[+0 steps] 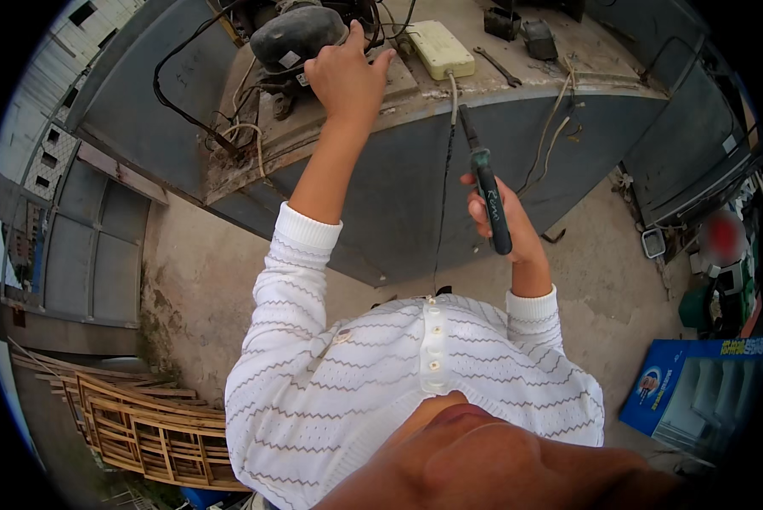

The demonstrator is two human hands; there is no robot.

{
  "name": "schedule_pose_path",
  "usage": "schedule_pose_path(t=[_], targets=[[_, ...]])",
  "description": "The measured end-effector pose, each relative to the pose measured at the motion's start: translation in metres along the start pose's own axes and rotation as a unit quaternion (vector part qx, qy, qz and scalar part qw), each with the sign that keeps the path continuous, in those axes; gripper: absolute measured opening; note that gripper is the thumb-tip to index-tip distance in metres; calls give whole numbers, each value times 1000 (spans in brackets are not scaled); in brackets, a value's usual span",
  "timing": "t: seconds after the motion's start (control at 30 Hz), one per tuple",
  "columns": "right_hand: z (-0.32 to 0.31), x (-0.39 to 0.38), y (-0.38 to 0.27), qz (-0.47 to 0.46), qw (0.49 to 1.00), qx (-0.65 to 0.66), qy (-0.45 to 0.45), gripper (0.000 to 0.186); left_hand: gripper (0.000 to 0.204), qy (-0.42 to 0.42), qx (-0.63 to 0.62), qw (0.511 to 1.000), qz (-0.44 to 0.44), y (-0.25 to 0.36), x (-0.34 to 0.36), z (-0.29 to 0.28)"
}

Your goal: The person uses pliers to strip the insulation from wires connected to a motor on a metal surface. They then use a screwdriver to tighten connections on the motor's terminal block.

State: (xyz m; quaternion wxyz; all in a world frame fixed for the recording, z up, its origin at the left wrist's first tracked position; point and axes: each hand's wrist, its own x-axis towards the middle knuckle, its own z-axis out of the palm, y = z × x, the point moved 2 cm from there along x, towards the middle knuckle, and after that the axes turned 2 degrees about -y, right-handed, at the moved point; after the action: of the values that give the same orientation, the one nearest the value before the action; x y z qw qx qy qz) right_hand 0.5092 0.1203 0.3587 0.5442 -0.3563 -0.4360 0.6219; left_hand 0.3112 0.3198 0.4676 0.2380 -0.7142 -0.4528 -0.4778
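My left hand [345,72] rests at the near side of a black domed compressor [295,41], its thumb and index finger stretched out and apart. The other fingers lie against the compressor's side, partly hidden. In my right hand [517,223] is a dark-handled tool with a narrow metal blade [493,200], fingers wrapped round the handle. Its tip points up toward the bench edge; I cannot make out its exact kind. Just beyond that tip, a cream power strip [441,49] lies on the bench with its pale cord over the edge.
The worn metal bench [415,110] carries a wrench [498,67] and small dark boxes [540,40]. Loose wires [560,110] hang over its front. Wooden slatted frames [156,421] lie at the lower left. A blue-sided rack [696,391] stands at the lower right.
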Motion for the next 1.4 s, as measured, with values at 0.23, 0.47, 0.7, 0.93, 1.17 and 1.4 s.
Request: schedule_pose_path(t=[0.23,0.47,0.7,0.93,1.17,1.4], targets=[[4,2,-2,6,1000,6,-10,55,40,-24,-27,999,-26,5,24,14],[2,-1,1,17,1000,20,2,54,41,17,-103,995,-2,-6,31,16],[20,17,0,-9,995,88,-35,49,43,0,-53,998,-23,11,40,3],[28,28,7,0,961,237,-142,51,32,-37,-280,929,-242,34,65,-10],[27,31,-6,17,989,122,-78,56,37,-99,-266,944,-167,18,72,-15],[22,38,-36,-74,940,-324,73,62,50,-283,-265,899,-203,-5,-12,-73]])
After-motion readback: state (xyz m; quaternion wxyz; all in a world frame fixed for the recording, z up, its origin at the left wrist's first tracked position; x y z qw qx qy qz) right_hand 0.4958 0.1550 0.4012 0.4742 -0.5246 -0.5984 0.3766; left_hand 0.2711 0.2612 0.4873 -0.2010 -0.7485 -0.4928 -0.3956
